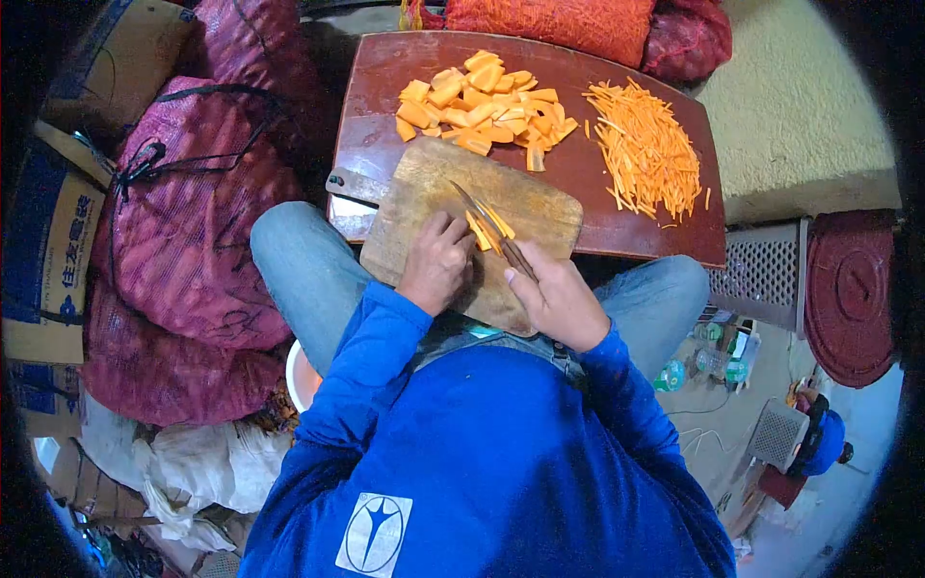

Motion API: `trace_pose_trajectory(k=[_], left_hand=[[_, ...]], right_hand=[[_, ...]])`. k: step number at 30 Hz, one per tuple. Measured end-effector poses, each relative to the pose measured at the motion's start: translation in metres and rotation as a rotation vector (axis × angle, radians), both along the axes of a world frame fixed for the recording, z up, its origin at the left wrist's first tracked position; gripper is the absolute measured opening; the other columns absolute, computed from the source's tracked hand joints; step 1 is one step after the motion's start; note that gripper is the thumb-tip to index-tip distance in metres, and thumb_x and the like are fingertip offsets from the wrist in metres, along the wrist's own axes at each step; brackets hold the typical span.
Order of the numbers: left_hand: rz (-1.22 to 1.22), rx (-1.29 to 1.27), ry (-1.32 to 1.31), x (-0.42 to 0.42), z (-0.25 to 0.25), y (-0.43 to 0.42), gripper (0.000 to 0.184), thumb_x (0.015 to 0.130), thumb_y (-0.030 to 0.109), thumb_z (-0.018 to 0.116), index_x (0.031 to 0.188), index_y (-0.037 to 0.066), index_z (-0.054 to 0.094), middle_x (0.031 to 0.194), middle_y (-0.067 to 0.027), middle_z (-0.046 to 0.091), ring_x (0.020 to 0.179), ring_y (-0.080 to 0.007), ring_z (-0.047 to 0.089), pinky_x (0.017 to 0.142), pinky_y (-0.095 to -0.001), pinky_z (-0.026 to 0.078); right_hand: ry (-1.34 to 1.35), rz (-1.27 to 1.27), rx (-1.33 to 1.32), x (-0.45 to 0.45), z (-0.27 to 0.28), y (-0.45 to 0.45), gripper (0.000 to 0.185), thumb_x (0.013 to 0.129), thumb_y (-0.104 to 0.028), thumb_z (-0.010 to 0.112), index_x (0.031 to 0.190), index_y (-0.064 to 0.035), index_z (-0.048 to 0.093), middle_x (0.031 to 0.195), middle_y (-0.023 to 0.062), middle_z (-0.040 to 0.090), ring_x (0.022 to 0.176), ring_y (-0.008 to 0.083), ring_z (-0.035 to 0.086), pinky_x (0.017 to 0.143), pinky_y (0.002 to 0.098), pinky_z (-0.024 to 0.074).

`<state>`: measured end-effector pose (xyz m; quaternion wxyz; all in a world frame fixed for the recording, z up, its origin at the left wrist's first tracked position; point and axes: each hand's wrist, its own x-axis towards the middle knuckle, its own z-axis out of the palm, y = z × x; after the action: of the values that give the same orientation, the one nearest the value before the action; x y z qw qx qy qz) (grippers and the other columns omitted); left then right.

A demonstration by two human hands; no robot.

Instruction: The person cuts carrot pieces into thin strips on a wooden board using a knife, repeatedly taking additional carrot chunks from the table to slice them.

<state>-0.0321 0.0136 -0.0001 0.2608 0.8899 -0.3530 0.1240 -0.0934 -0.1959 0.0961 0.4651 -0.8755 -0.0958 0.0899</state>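
Note:
My right hand is wrapped round the handle of a knife, whose blade points away and to the left over a worn wooden cutting board. Orange carrot strips lie against the blade. Curled fingers of my left hand press down on the board just left of the blade, with carrot slices at their tips; the palm side is hidden. Beyond the board, a pile of flat carrot pieces sits on the dark red table. To its right is a heap of thin carrot sticks.
Purple mesh sacks are stacked at the left beside a cardboard box. An orange mesh sack lies behind the table. A white bucket stands by my left leg. At the right are a perforated crate and a dark red lid.

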Motion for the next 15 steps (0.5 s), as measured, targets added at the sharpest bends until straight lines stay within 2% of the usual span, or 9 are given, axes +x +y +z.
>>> trace_pose_trajectory(k=[2,5,8,12,15], left_hand=[[0.004,-0.012,0.016,0.000,0.000,0.000,0.026,0.070,0.009,0.073,0.095,0.003,0.074,0.103,-0.0124,0.063,0.101,-0.0330,0.058,0.089,-0.0441,0.054],[0.010,0.023,0.005,0.000,-0.003,0.000,0.025,0.070,0.009,0.073,0.093,0.002,0.073,0.103,-0.0131,0.063,0.102,-0.0337,0.058,0.090,-0.0433,0.054],[0.008,0.032,0.006,0.000,-0.004,0.002,0.023,0.070,0.009,0.073,0.092,0.002,0.072,0.103,-0.0135,0.063,0.103,-0.0340,0.058,0.090,-0.0427,0.053],[-0.006,0.023,0.003,-0.001,-0.002,0.001,0.021,0.071,0.009,0.072,0.091,0.002,0.072,0.104,-0.0135,0.064,0.104,-0.0342,0.058,0.092,-0.0430,0.053],[-0.004,0.008,-0.012,0.003,-0.001,-0.002,0.019,0.073,0.009,0.071,0.091,0.002,0.073,0.104,-0.0134,0.064,0.104,-0.0342,0.058,0.093,-0.0439,0.052]], right_hand=[[0.098,-0.006,-0.075,-0.002,0.004,0.002,0.030,0.104,-0.019,0.060,0.128,-0.0009,0.058,0.103,0.0315,0.070,0.099,0.0544,0.068,0.082,0.0578,0.0542],[0.035,-0.035,-0.041,-0.004,0.004,0.005,0.030,0.104,-0.020,0.061,0.125,0.0007,0.057,0.099,0.0336,0.070,0.094,0.0561,0.068,0.080,0.0607,0.0536],[0.080,-0.023,-0.141,0.001,-0.025,0.009,0.033,0.103,-0.020,0.061,0.126,0.0031,0.054,0.098,0.0365,0.069,0.091,0.0578,0.067,0.080,0.0630,0.0534],[0.059,0.035,-0.139,0.003,-0.027,0.011,0.036,0.102,-0.018,0.062,0.127,0.0052,0.051,0.100,0.0385,0.068,0.093,0.0584,0.067,0.081,0.0642,0.0530],[0.071,0.037,-0.193,0.007,-0.020,0.012,0.036,0.103,-0.016,0.061,0.132,0.0023,0.054,0.104,0.0376,0.067,0.097,0.0591,0.065,0.083,0.0621,0.0523]])
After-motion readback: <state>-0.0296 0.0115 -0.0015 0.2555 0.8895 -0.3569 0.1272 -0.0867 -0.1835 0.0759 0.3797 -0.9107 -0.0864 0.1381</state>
